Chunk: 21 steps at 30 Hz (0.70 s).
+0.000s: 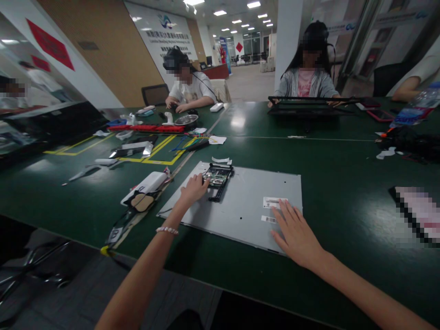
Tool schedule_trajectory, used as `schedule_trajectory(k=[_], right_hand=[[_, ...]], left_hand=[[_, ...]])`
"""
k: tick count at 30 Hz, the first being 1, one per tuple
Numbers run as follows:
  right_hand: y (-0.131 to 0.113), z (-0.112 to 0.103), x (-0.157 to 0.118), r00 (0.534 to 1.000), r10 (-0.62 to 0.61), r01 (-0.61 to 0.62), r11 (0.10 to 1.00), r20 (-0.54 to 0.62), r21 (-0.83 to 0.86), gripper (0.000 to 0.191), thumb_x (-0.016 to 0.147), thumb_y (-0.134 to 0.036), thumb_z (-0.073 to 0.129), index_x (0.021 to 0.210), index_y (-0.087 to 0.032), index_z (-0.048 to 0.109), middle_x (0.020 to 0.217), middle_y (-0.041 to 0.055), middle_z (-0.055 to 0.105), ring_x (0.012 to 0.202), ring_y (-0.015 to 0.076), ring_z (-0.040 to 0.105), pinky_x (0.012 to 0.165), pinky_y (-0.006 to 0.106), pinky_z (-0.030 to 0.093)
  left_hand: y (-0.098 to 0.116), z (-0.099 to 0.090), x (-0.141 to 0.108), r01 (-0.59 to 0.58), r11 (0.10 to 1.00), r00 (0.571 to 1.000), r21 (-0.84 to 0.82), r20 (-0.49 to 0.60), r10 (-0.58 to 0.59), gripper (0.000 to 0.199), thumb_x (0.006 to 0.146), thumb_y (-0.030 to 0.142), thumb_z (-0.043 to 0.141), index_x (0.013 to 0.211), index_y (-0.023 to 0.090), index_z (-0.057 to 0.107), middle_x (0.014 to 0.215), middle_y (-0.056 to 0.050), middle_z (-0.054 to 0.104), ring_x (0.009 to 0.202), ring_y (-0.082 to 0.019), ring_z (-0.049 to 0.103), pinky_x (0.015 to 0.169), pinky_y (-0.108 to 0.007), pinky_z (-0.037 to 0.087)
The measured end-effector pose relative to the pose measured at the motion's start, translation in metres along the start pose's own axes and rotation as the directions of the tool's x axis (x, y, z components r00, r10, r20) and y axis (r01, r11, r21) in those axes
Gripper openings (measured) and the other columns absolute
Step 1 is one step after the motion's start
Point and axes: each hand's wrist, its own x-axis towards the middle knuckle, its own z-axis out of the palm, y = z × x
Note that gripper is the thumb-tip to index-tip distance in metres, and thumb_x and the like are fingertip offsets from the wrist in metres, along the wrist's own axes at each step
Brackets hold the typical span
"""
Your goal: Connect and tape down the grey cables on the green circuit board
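Observation:
A flat grey metal panel [247, 188], looking like the back of a display, lies on the green table in front of me. On its left part sits a green circuit board [217, 178] in a black bracket [220, 191]. My left hand [194, 189] is at the left edge of this board, with thumb and forefinger closed around that edge; the fingertips are partly hidden. Flat on the panel's right side rests my right hand [294, 231], fingers apart and holding nothing. Its fingertips touch a white label [270, 202], and a smaller barcode label [268, 219] is beside it.
Left of the panel lie a white power bank [146, 185] and a strap. Farther back are a silver cutter-like tool [84, 173], loose wires [192, 143] and a red strip [156, 129]. A phone [417, 213] lies at right. Across the table, people handle parts, one a black frame [309, 101].

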Motion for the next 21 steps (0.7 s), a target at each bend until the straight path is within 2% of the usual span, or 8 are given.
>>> schedule_trajectory(k=[3,10,12,14,17,19,21], right_hand=[[-0.005,0.002,0.001,1.000,-0.003,0.003,1.000,0.007,0.000,0.064,0.097,-0.048,0.031,0.150,-0.012,0.032,0.159,0.0154,0.020,0.146,0.0314,0.014,0.117,0.051,0.019],[-0.015,0.000,0.002,1.000,-0.021,0.021,1.000,0.007,-0.002,0.063,0.097,-0.047,0.033,0.149,-0.011,0.034,0.158,0.0162,0.022,0.146,0.0330,0.016,0.116,0.051,0.020],[-0.017,-0.002,0.003,1.000,-0.020,0.020,1.000,0.007,0.002,0.063,0.097,-0.047,0.033,0.149,-0.011,0.034,0.158,0.0161,0.024,0.145,0.0325,0.017,0.116,0.051,0.020],[-0.019,-0.003,0.004,1.000,-0.018,0.018,1.000,0.011,0.007,0.063,0.097,-0.047,0.033,0.149,-0.011,0.034,0.158,0.0161,0.024,0.145,0.0324,0.017,0.116,0.051,0.021],[-0.021,-0.002,0.007,1.000,-0.018,0.018,1.000,0.014,0.009,0.064,0.097,-0.046,0.034,0.149,-0.010,0.033,0.158,0.0164,0.023,0.145,0.0332,0.016,0.116,0.052,0.021],[-0.021,0.000,0.009,1.000,-0.022,0.022,1.000,0.013,0.011,0.064,0.096,-0.046,0.035,0.149,-0.010,0.033,0.158,0.0165,0.022,0.145,0.0337,0.016,0.116,0.052,0.020],[-0.022,0.002,0.011,1.000,-0.028,0.028,0.999,0.010,0.019,0.064,0.096,-0.046,0.035,0.149,-0.010,0.033,0.158,0.0161,0.022,0.146,0.0341,0.015,0.116,0.052,0.019]], left_hand=[[0.002,-0.004,-0.011,0.025,1.000,1.000,-0.008,0.015,-0.025,0.057,0.094,0.057,0.026,0.131,0.018,0.045,0.141,-0.021,0.047,0.131,-0.037,0.042,0.098,-0.060,0.037],[-0.008,-0.008,-0.014,0.063,0.997,0.998,0.051,0.015,-0.064,0.057,0.095,0.054,0.025,0.138,0.019,0.041,0.141,-0.020,0.048,0.129,-0.035,0.044,0.098,-0.061,0.037],[-0.005,-0.008,-0.018,0.102,0.993,0.995,0.065,-0.008,-0.102,0.062,0.095,0.055,0.025,0.142,0.017,0.037,0.142,-0.022,0.046,0.130,-0.038,0.043,0.099,-0.062,0.035],[0.006,-0.009,-0.025,0.118,0.989,0.990,0.092,-0.084,-0.110,0.067,0.094,0.056,0.025,0.146,0.014,0.033,0.147,-0.024,0.039,0.133,-0.040,0.038,0.102,-0.064,0.031],[0.030,-0.009,-0.041,0.017,0.987,0.980,0.159,-0.199,0.015,0.068,0.095,0.056,0.025,0.148,0.015,0.031,0.156,-0.019,0.025,0.142,-0.039,0.023,0.107,-0.063,0.024],[0.046,-0.007,-0.049,-0.077,0.980,0.978,0.186,-0.175,0.110,0.067,0.095,0.057,0.025,0.148,0.017,0.033,0.157,-0.016,0.025,0.144,-0.037,0.019,0.109,-0.062,0.022],[0.054,-0.004,-0.053,-0.127,0.973,0.982,0.194,-0.113,0.150,0.067,0.094,0.058,0.028,0.147,0.018,0.035,0.156,-0.015,0.027,0.144,-0.038,0.018,0.109,-0.064,0.020]])
